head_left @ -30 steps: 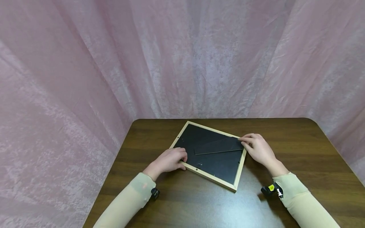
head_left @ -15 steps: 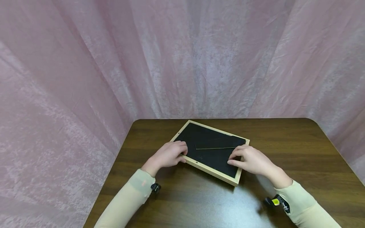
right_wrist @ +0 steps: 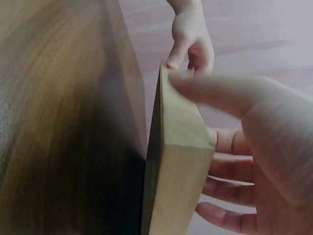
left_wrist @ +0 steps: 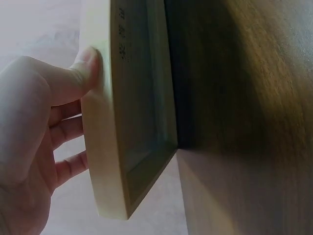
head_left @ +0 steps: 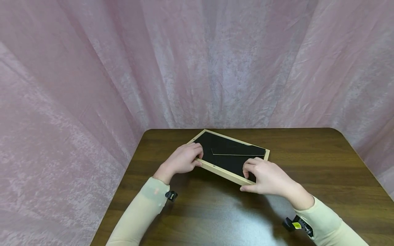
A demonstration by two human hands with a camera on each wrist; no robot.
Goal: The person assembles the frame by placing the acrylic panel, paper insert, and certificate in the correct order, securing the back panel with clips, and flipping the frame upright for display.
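We see a frame in pale wood, back side up, black backing board filling it, a folded black stand lying flat across the back. It sits mid-worktop, slightly nearer the far edge, turned at an angle, near edge lifted off the wood while the far edge is down; the wrist views show a gap and shadow under it. A small screw dot shows on the near rail.

Left hand grips the frame's left near corner: fingers curled over the back, thumb pressed on the rail's outer side, seen in the left wrist view. Right hand grips the right near corner: thumb along the rail's outer face, fingers curled over onto the black backing. In the right wrist view the thumb lies across the pale rail and the other fingers wrap behind it. Both hands pinch the frame between thumb and fingers.

Worktop is dark brown wood grain with a rounded corner. Pink curtain hangs behind and at both sides. Cream sleeves cover both forearms
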